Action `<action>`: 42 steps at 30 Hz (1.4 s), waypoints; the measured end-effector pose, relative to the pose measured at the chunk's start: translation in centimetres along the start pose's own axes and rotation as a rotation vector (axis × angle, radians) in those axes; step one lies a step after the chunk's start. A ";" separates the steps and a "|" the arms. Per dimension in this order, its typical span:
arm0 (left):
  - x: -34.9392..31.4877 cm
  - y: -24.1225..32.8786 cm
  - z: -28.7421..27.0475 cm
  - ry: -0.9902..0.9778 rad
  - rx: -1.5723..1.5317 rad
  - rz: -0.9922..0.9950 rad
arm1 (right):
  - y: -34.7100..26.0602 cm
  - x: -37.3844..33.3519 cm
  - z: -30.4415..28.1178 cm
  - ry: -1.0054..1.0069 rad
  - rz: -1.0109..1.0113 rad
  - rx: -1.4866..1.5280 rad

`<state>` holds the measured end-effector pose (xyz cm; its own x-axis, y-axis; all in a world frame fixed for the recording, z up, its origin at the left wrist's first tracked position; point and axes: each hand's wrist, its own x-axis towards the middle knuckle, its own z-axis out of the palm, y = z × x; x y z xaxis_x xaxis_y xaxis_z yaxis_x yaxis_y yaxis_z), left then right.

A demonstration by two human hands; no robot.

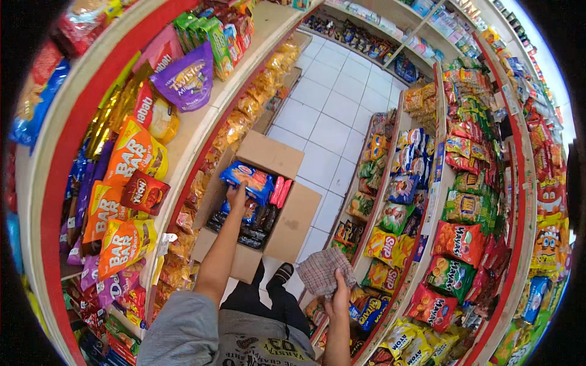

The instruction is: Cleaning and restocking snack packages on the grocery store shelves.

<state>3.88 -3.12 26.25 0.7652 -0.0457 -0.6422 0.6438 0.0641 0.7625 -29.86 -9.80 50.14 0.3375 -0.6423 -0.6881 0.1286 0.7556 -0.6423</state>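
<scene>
Down in the open box (293,213), left hand (237,195) is closing fingers on a blue packet (247,178); many packets remaining; right hand (337,297) is gripping a checked cloth (323,269)

left hand (237,196) fingers: hidden under blue packet (247,179) | box (287,221) bottom: covered | far shelves (390,27): perhaps too small

The white tiled floor (329,116) ran open down the aisle beyond the cardboard box (259,201), whose raised flaps (four of them, splayed outward) fenced its opening on every side. Above the box the way down stood free. Snack-packed shelves on the left (183,131) and on the right (427,201) pressed close, narrowing the passage beside the box to thin strips of floor.
</scene>
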 end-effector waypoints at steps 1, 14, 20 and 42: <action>-1.5 0.6 -1.1 -0.116 -0.020 0.067 | -0.6 0.0 0.2 -0.018 -0.049 -0.031; -34.5 5.2 -1.0 -0.809 -0.338 -0.040 | -4.2 -1.2 1.1 -0.523 -0.793 -0.646; -38.3 4.6 -0.1 -0.907 -0.232 0.181 | -6.5 -3.6 -0.2 -0.565 -0.861 -0.660; -39.2 10.2 -1.4 -0.907 -0.521 0.151 | -5.3 -13.7 0.2 -0.864 -1.168 -1.083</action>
<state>-19.51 0.76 59.10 0.6936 -0.7158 -0.0802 0.6238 0.5413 0.5638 -35.00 -4.95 62.99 0.9106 -0.2164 0.3521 0.1494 -0.6220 -0.7686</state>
